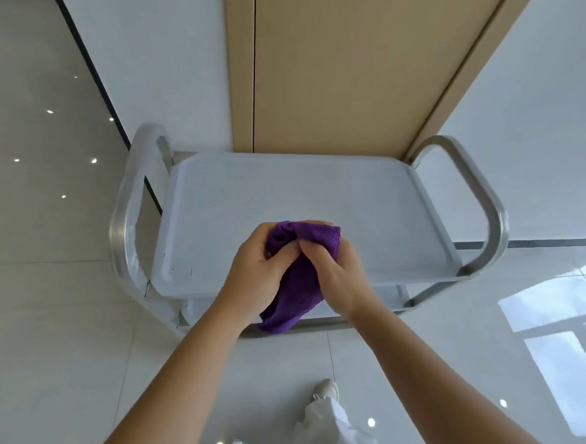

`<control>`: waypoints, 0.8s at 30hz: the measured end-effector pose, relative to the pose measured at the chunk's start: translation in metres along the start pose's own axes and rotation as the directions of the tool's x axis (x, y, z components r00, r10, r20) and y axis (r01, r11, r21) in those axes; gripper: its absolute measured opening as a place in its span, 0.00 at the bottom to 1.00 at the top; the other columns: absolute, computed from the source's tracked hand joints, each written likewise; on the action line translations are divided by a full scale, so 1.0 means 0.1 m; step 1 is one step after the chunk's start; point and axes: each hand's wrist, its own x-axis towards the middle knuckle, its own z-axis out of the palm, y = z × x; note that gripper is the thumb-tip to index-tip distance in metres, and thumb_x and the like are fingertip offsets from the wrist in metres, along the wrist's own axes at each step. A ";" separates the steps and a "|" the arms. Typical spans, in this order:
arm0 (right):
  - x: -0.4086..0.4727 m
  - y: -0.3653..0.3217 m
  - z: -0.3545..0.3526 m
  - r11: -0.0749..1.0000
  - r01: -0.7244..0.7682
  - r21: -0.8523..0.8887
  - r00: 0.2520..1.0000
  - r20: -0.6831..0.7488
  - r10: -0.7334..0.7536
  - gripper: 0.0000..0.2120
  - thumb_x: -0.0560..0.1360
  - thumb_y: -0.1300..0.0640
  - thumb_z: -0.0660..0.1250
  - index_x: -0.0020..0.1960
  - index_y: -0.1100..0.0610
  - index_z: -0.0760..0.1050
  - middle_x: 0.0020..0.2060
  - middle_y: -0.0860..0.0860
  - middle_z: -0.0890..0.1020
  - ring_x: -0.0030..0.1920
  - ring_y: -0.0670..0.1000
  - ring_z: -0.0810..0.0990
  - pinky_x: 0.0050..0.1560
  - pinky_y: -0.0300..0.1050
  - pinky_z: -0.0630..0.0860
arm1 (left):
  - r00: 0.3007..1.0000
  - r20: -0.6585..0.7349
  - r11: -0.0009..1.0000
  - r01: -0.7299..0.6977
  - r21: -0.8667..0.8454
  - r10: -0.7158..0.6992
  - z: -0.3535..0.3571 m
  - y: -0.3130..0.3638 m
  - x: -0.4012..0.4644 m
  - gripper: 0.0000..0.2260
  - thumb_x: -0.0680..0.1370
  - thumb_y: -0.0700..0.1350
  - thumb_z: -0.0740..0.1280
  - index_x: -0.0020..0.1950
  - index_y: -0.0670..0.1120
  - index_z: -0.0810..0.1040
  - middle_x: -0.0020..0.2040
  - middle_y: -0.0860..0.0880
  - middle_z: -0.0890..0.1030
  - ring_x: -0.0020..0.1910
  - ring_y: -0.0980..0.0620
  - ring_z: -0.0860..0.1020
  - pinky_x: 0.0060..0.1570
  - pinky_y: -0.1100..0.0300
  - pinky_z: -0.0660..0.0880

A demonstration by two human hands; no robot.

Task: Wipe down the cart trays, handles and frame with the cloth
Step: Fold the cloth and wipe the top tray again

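Note:
A purple cloth is bunched between both hands above the near edge of the cart's top tray. My left hand grips its left side, and my right hand curls round its right side. A loose end of the cloth hangs down below the hands. The tray is pale grey with a raised rim. A metal handle wrapped in clear film loops at the cart's left end. A bare metal handle loops at the right end. Part of a lower tray shows under the top one.
The cart stands against a white wall with a tan wooden panel behind it. Glossy pale floor tiles surround it. My own shoe and light trouser leg are at the bottom centre.

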 end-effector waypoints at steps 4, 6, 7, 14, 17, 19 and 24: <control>0.21 -0.16 -0.24 0.975 -0.059 -0.213 0.985 -0.168 0.023 0.09 0.73 0.45 0.66 0.50 0.47 0.74 0.51 0.46 0.79 0.50 0.46 0.78 0.50 0.45 0.78 | 0.995 -0.101 0.999 -0.013 0.030 0.016 0.15 0.15 0.23 0.06 0.77 0.46 0.67 0.53 0.48 0.76 0.47 0.52 0.81 0.45 0.59 0.79 0.40 0.71 0.73; 0.29 -0.24 -0.38 0.956 -0.072 -0.286 0.972 -0.233 0.003 0.16 0.72 0.44 0.67 0.55 0.51 0.73 0.52 0.47 0.77 0.47 0.46 0.78 0.48 0.45 0.78 | 0.990 -0.140 0.998 -0.020 0.055 0.028 0.28 0.22 0.35 0.07 0.77 0.46 0.67 0.54 0.47 0.75 0.49 0.51 0.80 0.48 0.56 0.79 0.43 0.67 0.74; 0.32 -0.28 -0.43 0.948 -0.073 -0.310 0.969 -0.248 -0.007 0.18 0.72 0.45 0.67 0.57 0.52 0.72 0.53 0.47 0.76 0.48 0.46 0.77 0.47 0.43 0.76 | 0.987 -0.160 0.997 -0.021 0.070 0.032 0.33 0.23 0.39 0.07 0.77 0.46 0.67 0.54 0.48 0.75 0.49 0.52 0.80 0.49 0.55 0.78 0.45 0.65 0.73; 0.48 -0.32 -0.78 0.933 0.020 -0.358 0.962 -0.248 -0.116 0.23 0.72 0.53 0.69 0.63 0.52 0.64 0.53 0.45 0.71 0.53 0.45 0.71 0.53 0.41 0.72 | 0.967 -0.254 0.998 -0.003 0.070 0.021 0.78 0.35 0.78 0.06 0.77 0.46 0.66 0.53 0.48 0.74 0.48 0.51 0.79 0.49 0.51 0.78 0.49 0.56 0.75; 0.61 -0.25 -0.95 0.930 0.045 -0.366 0.979 -0.170 -0.115 0.26 0.71 0.54 0.70 0.66 0.51 0.63 0.57 0.45 0.72 0.56 0.45 0.72 0.56 0.43 0.74 | 0.968 -0.251 0.999 0.025 0.042 -0.014 0.96 0.37 0.94 0.04 0.77 0.46 0.66 0.50 0.50 0.73 0.48 0.50 0.79 0.49 0.50 0.78 0.54 0.49 0.75; 0.72 -0.22 -1.08 0.912 0.064 -0.405 0.985 -0.123 -0.124 0.29 0.72 0.55 0.69 0.70 0.51 0.62 0.58 0.44 0.70 0.56 0.43 0.70 0.56 0.40 0.71 | 0.966 -0.259 0.999 0.038 0.039 -0.027 1.05 0.37 1.03 0.04 0.77 0.47 0.66 0.50 0.50 0.73 0.48 0.51 0.79 0.49 0.50 0.78 0.54 0.48 0.75; 0.92 -0.12 -1.35 0.892 0.061 -0.448 0.998 0.015 -0.060 0.29 0.74 0.60 0.63 0.73 0.51 0.59 0.56 0.45 0.70 0.51 0.45 0.71 0.49 0.36 0.70 | 0.958 -0.285 0.998 0.052 0.046 -0.036 1.20 0.29 1.17 0.04 0.76 0.47 0.67 0.49 0.51 0.74 0.47 0.50 0.80 0.48 0.50 0.79 0.53 0.49 0.76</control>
